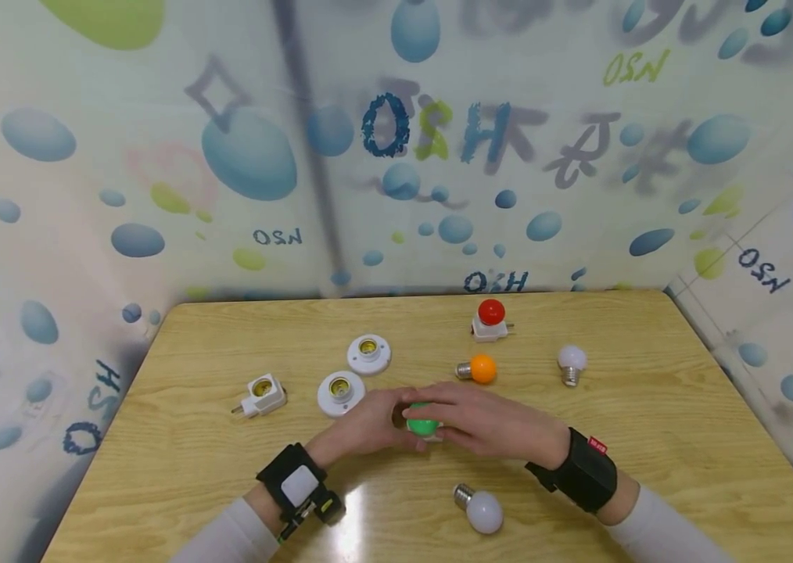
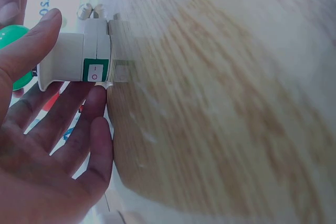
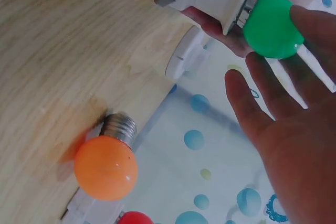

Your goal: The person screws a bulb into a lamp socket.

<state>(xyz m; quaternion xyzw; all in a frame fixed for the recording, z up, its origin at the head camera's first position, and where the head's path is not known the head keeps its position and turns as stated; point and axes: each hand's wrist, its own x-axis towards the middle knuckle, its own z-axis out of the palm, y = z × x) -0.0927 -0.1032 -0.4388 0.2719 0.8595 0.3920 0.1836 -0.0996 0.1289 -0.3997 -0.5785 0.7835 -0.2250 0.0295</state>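
My left hand (image 1: 374, 424) grips a white plug-in lamp socket (image 2: 68, 59), its thumb on one side and fingers on the other. The socket stands on the table, and a rocker switch (image 2: 96, 72) shows on its side. A green bulb (image 1: 423, 425) sits at the socket's mouth; in the right wrist view some of its metal base shows outside the rim. My right hand (image 1: 491, 418) holds the green bulb (image 3: 273, 26) from above between thumb and fingertips. Nearby lies an orange bulb (image 3: 106, 168), on its side beyond the right hand.
On the wooden table (image 1: 206, 469), two round white lamp holders (image 1: 340, 393) and another plug-in socket (image 1: 264, 395) lie to the left. A red bulb (image 1: 491, 312) stands in a socket at the back. White bulbs lie at right (image 1: 572, 361) and in front (image 1: 484, 512).
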